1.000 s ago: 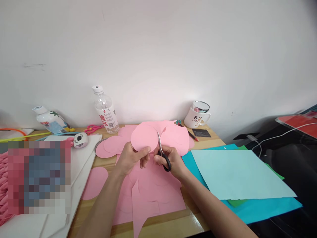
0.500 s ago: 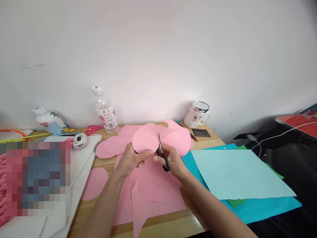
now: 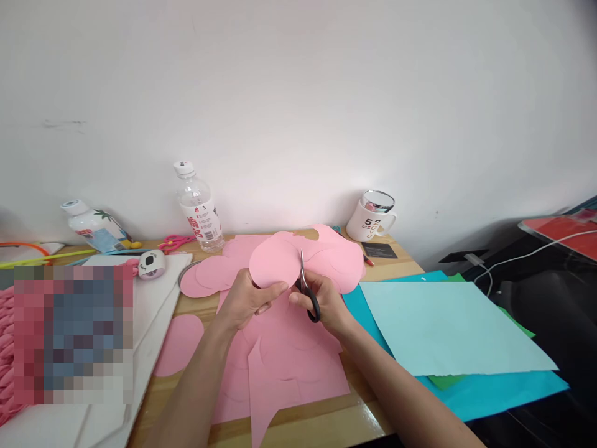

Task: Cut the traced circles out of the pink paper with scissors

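Note:
Between the thumb and fingers of my left hand (image 3: 249,298) is a round piece of pink paper (image 3: 274,260), held up above the table. My right hand (image 3: 326,302) grips black-handled scissors (image 3: 314,306), their blades pointing up at the paper's right edge. The blades look nearly closed. Beneath both hands lie pink paper sheets (image 3: 321,373) with curved outlines on them, and a pointed pink scrap (image 3: 262,398) rests on top. Several cut pink rounds (image 3: 205,278) sit to the left, with one more pink circle (image 3: 181,345) nearer me.
A water bottle (image 3: 201,214) and pink scissors (image 3: 176,241) stand or lie at the back left. At the back right are a white mug (image 3: 368,219) and a dark card (image 3: 379,250). Light blue paper (image 3: 457,326) covers the table's right side; white boards (image 3: 153,323) lie left.
Both hands keep almost the same place. The pink paper beyond the scissors' right side reaches slightly further right, and the scissors have shifted only a little.

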A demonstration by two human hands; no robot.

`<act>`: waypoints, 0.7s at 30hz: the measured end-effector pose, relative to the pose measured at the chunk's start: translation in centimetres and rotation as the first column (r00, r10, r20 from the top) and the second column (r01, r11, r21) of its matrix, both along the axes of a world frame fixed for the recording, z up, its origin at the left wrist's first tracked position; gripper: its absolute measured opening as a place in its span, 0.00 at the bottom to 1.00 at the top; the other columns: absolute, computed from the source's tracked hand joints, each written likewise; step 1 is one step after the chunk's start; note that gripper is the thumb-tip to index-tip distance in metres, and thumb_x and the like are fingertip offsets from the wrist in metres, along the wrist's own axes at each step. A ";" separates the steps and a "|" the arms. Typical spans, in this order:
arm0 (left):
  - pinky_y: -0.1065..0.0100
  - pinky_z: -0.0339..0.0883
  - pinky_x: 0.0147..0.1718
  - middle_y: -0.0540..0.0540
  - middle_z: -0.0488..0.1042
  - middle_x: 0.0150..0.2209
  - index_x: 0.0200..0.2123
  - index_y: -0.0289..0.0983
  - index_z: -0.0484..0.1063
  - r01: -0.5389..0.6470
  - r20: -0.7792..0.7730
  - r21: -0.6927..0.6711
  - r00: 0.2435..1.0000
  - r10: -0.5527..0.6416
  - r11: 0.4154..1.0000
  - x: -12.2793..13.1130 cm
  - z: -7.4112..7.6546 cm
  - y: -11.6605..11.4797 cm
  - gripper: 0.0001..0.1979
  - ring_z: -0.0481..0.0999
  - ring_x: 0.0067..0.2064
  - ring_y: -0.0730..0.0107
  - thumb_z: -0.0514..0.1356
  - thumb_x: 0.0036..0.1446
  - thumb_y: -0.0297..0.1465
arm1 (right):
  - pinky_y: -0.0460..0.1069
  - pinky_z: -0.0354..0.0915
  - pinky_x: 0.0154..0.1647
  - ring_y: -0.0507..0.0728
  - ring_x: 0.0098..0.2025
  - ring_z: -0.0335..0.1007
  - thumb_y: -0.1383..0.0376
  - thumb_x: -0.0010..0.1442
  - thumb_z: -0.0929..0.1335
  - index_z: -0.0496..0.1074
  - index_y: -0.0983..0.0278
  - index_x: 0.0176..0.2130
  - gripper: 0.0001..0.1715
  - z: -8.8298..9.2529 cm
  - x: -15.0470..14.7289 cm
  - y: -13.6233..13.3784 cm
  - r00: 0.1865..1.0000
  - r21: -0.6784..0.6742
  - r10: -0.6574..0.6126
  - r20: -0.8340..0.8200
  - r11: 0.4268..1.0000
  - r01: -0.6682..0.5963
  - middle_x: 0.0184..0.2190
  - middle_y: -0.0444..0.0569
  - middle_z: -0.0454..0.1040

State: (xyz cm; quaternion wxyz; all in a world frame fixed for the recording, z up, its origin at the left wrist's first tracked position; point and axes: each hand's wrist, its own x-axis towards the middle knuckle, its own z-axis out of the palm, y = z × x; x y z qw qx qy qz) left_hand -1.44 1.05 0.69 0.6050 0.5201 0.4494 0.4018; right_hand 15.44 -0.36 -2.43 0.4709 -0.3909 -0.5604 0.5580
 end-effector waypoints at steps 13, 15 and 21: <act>0.74 0.41 0.14 0.58 0.56 0.15 0.21 0.33 0.66 -0.002 0.019 0.001 1.000 0.002 1.000 0.0 0.5 0.0 0.15 0.50 0.16 0.85 0.70 0.39 0.34 | 0.46 0.51 0.25 0.50 0.25 0.51 0.50 0.45 0.75 0.68 0.64 0.29 0.22 -0.1 0.0 0.0 1.000 0.011 -0.015 0.017 1.000 0.015 0.22 0.40 0.60; 0.74 0.41 0.14 0.58 0.55 0.15 0.20 0.34 0.65 -0.004 0.016 0.007 1.000 0.004 1.000 -0.1 0.5 0.0 0.16 0.49 0.16 0.85 0.70 0.39 0.34 | 0.46 0.51 0.25 0.50 0.25 0.52 0.50 0.46 0.74 0.69 0.64 0.29 0.22 -0.1 0.1 0.0 1.000 0.013 -0.015 0.021 1.000 0.015 0.22 0.40 0.60; 0.73 0.40 0.15 0.59 0.52 0.14 0.17 0.36 0.61 -0.028 -0.002 0.013 1.000 0.028 1.000 -0.1 0.6 0.0 0.17 0.48 0.16 0.85 0.67 0.41 0.35 | 0.47 0.51 0.24 0.50 0.24 0.53 0.49 0.48 0.73 0.69 0.64 0.29 0.22 -0.2 0.1 0.0 1.000 0.007 -0.018 0.021 1.000 0.018 0.20 0.40 0.61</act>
